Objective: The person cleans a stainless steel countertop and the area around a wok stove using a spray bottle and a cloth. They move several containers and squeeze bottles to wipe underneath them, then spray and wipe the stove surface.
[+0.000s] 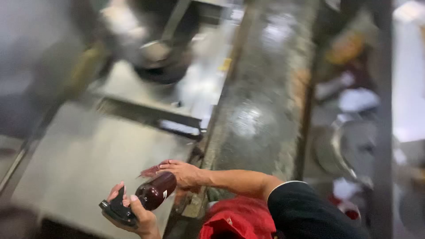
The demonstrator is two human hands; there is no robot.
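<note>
A dark, glossy bottle (156, 192) lies almost on its side at the near edge of the steel worktop (84, 163), tilted as if to keep its neck reachable. The left hand (133, 212), just below the bottle, is curled around a black flip cap (116, 209) at its mouth, while the right hand (183, 173) wraps over the bottle's far end to steady it. Well beyond the bottle stands a blurred wok (161, 59); a speckled stone ledge (261, 110) runs to its right.
</note>
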